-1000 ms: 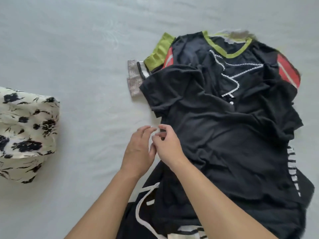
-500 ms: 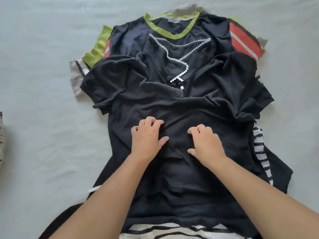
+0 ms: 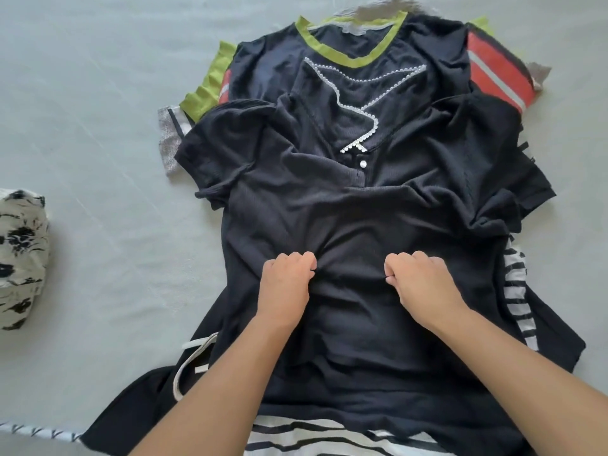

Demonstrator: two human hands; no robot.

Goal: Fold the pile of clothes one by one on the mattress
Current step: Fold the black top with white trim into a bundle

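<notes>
On mattress [image 3: 98,93], hands pinch black shirt [image 3: 355,225].

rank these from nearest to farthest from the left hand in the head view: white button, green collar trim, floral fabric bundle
From the left hand:
1. white button, ahead and slightly right, mid-chest.
2. floral fabric bundle, far left on the mattress.
3. green collar trim, at the pile's far end.

- Floral fabric bundle [image 3: 19,258]: cut off by left frame edge; full extent not visible
- Striped garment [image 3: 296,437]: mostly covered by black top [image 3: 362,324]; runs off bottom edge
- Red-panelled garment [image 3: 493,70]: largely buried under pile; type undetermined
- Grey fabric [image 3: 378,8] at top: blurred, clipped by upper edge
- Left hand [image 3: 286,284] and right hand [image 3: 421,281]: fingertips curled under, concealed in cloth
- Both forearms: cut by bottom edge
</notes>
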